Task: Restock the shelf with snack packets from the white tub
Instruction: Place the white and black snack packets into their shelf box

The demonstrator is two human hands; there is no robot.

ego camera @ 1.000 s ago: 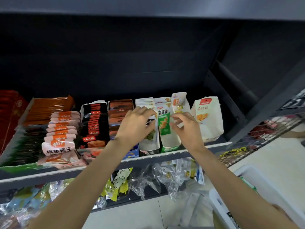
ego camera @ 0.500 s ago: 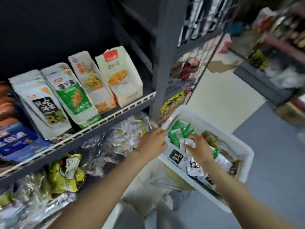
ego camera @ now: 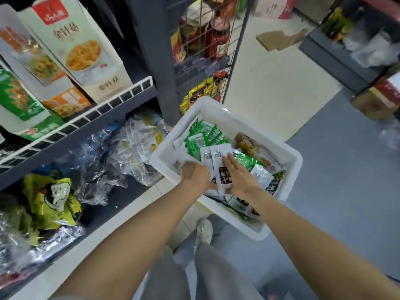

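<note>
The white tub [ego camera: 226,114] sits on the floor to the right of the shelf [ego camera: 121,98] and holds several snack packets. Green packets [ego camera: 201,139] lie at its far left, and white packets with black labels [ego camera: 224,173] lie in the middle. Both of my hands are inside the tub. My left hand [ego camera: 193,174] has its fingers curled down round the left edge of the white packets. My right hand [ego camera: 241,177] lies on the same white packets with straight fingers. On the shelf stand upright boxes of packets [ego camera: 84,53].
A grey shelf post [ego camera: 155,50] rises just behind the tub, with a wire rack of jars [ego camera: 205,37] beside it. The lower shelf holds clear bags [ego camera: 97,161] and yellow-green bags [ego camera: 49,202]. My shoe [ego camera: 203,230] is beside the tub's near edge. Another shelf unit [ego camera: 346,55] stands at the far right.
My hands left the packets on the upper shelf and dropped into the tub. My view swung down and right. Both hands now lie on the white packets, closer together than half a second ago.
</note>
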